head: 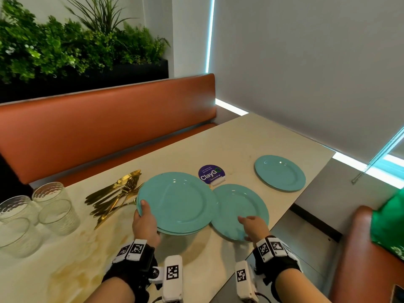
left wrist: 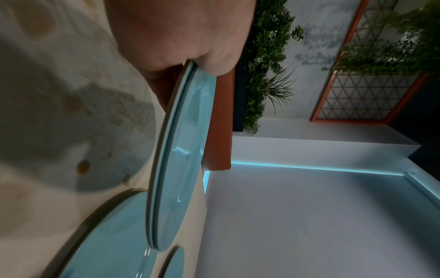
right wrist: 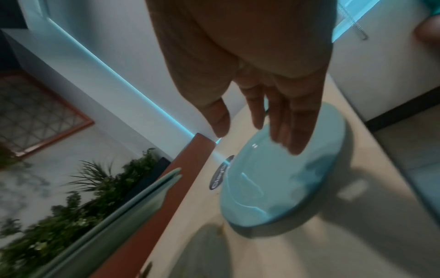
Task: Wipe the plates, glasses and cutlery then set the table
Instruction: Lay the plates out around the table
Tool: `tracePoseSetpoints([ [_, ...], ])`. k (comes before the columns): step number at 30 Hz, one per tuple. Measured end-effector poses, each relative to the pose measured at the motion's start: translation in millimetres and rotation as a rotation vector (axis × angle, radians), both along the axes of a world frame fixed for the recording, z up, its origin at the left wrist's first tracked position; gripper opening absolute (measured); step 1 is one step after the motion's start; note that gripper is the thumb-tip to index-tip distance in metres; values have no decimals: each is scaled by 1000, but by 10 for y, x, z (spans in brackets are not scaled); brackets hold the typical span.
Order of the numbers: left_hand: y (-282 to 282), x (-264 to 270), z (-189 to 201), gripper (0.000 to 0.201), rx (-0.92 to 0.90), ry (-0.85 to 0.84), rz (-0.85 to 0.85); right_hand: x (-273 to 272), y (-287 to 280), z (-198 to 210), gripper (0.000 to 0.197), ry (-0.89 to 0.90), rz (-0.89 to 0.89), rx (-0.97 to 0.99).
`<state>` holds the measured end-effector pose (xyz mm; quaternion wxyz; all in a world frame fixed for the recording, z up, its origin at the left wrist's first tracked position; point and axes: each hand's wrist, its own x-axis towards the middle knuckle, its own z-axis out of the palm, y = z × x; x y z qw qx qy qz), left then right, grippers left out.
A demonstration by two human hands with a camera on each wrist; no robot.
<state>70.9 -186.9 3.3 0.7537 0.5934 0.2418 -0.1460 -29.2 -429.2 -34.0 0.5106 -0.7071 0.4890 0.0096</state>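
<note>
My left hand [head: 145,221] grips the near-left rim of a stack of two turquoise plates [head: 178,202], held a little above the table; the left wrist view shows the stack [left wrist: 181,150] edge-on with the thumb on top. A single turquoise plate [head: 239,211] lies on the table to the right. My right hand [head: 251,226] hovers over its near rim, fingers [right wrist: 295,129] straight and relaxed, holding nothing. A third plate [head: 279,172] lies farther right. Gold cutlery [head: 115,195] is piled left of the stack. Several ribbed glasses [head: 43,213] stand at the far left.
The cream table [head: 236,138] has brownish stains near its front left. A round purple ClayGo sticker [head: 211,173] sits between the plates. An orange bench [head: 105,125] runs behind, with plants above. A green cloth [head: 389,224] lies on the right seat.
</note>
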Motion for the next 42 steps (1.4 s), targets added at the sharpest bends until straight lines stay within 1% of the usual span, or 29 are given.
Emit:
tracePoseSetpoints([
  [2, -28, 8, -1, 48, -26, -4, -26, 85, 166, 169, 36, -148, -5, 170],
  [4, -68, 16, 14, 50, -63, -5, -51, 181, 291, 322, 29, -220, 17, 263],
  [6, -119, 33, 29, 52, -89, 1, -78, 274, 340, 405, 22, -268, 37, 249],
  [9, -218, 85, 71, 60, -155, 21, -91, 396, 271, 423, 3, -250, 51, 117],
  [11, -312, 166, 74, 62, -213, 38, -83, 485, 165, 409, 11, -247, 37, 92],
  [13, -419, 267, 67, 56, -240, 45, -59, 611, 31, 391, 15, -246, 17, 117],
  [16, -584, 482, 32, 48, -239, 10, -46, 893, -233, 354, 15, -246, 5, 152],
  [18, -689, 677, 26, 43, -207, -15, -8, 1152, -456, 382, 21, -303, 1, 260],
  [20, -780, 905, 26, 44, -196, -15, 49, 1428, -689, 461, 22, -358, 13, 393],
  [22, -853, 1150, 9, 46, -157, 2, 135, 1719, -931, 522, 21, -392, -6, 472],
  [24, -909, 1400, -4, 48, -95, 13, 229, 2022, -1180, 527, 20, -400, -59, 489],
  [26, -962, 1631, -21, 49, -67, 23, 306, 2307, -1419, 485, 18, -422, -164, 507],
  [28, -1005, 1815, -18, 49, -64, 33, 356, 2572, -1635, 368, 25, -433, -285, 553],
  [30, -1064, 1941, -18, 48, -84, 37, 385, 2806, -1824, 232, 32, -412, -376, 547],
  [32, -1121, 2038, -45, 48, -83, 39, 400, 2979, -1967, 87, 34, -375, -423, 526],
  [35, -1228, 2144, -111, 50, -87, 32, 378, 3131, -2163, -139, 39, -343, -390, 532],
  [37, -1316, 2170, -114, 48, -90, 29, 343, 3189, -2217, -209, 41, -329, -368, 524],
  [40, -1443, 2175, -95, 47, -102, 27, 326, 3346, -2326, -399, 47, -288, -422, 433],
  [42, -1508, 2176, -101, 48, -106, 34, 317, 3439, -2360, -442, 48, -270, -442, 413],
])
